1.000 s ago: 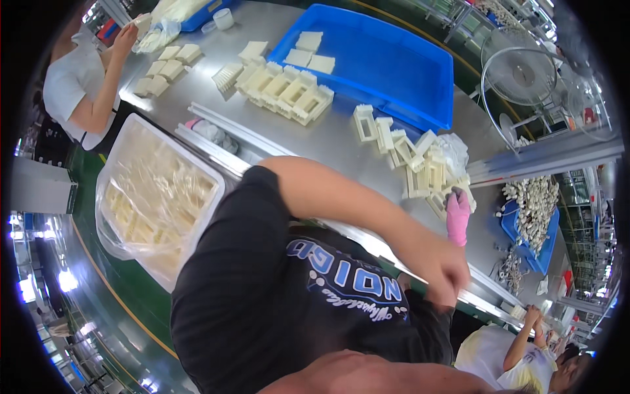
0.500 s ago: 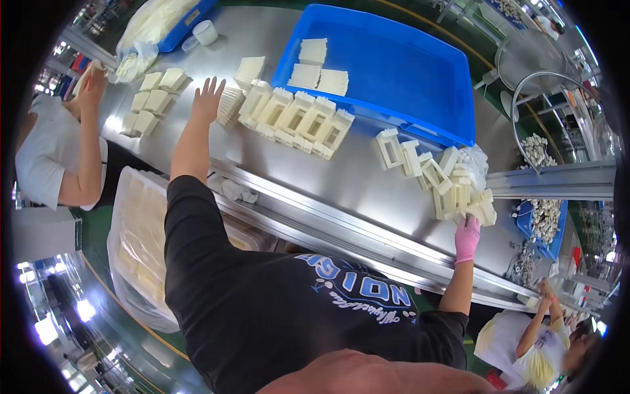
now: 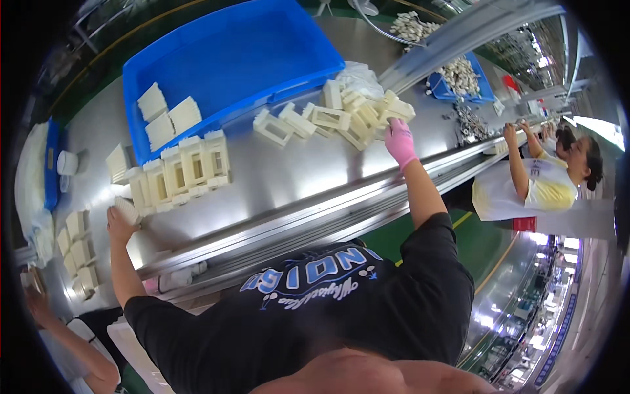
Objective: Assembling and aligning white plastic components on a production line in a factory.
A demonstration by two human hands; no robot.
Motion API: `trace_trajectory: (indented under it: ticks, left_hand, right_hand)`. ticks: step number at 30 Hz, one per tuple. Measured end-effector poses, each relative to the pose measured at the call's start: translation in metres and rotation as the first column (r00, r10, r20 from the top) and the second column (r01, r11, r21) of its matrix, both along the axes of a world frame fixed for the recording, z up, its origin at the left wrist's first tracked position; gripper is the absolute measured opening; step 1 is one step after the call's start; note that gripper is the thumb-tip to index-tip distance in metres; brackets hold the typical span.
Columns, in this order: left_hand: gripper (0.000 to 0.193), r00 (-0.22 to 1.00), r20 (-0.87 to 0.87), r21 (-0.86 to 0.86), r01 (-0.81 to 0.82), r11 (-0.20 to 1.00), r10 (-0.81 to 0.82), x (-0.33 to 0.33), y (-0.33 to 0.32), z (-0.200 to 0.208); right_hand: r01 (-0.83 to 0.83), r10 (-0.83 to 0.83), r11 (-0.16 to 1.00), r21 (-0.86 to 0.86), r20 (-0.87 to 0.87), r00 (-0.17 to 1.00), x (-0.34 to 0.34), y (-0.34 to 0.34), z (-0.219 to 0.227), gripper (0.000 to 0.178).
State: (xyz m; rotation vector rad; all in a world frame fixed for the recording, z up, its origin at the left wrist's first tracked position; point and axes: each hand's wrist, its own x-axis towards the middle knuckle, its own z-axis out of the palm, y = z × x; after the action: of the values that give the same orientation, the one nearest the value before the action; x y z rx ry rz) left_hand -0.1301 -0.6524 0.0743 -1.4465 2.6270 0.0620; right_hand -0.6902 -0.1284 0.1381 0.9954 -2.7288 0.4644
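My bare left hand (image 3: 121,225) closes around the near end of a stack of thin white ribbed pieces (image 3: 128,209) on the metal table. Just right of it stands a row of cream rectangular plastic frames (image 3: 176,172), upright side by side. On the right, my right hand (image 3: 400,142) in a pink glove has its fingers closed on a cream plastic frame (image 3: 398,107) at the edge of a loose pile. More frames (image 3: 330,118) lie jumbled to its left. My glove hides part of the gripped frame.
Behind the frames stands a large blue tray (image 3: 230,118) with white ribbed stacks (image 3: 159,118) in it. Cream blocks (image 3: 80,253) sit at far left near a white cup (image 3: 66,163). A plastic bag (image 3: 357,80) and metal post (image 3: 459,41) are beyond the pile. Co-workers (image 3: 525,177) flank me.
The view has swung to the right. My left hand, spread beside the ribbed stack before, has come down onto it and closed. My right hand stays at the pile's edge.
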Motion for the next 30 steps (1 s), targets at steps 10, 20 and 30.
trace_trajectory:
  ticks: [10,20,30]
  left_hand:
    - [0.091,0.878,-0.071,-0.032,-0.475,0.879,0.472,0.029,0.024,0.045]
    - [0.072,0.425,-0.809,0.366,-0.178,0.914,0.406,-0.103,0.144,0.125]
    - [0.073,0.417,-0.768,0.641,0.496,0.586,0.487,-0.294,0.286,0.119]
  right_hand:
    - [0.235,-0.223,0.944,0.232,-0.078,0.972,-0.081,0.001,-0.001,0.055]
    - [-0.3,0.127,0.883,0.36,0.432,0.893,-0.038,-0.014,-0.022,0.037]
    - [-0.47,0.401,0.874,0.123,0.363,0.841,0.008,-0.025,0.005,0.04]
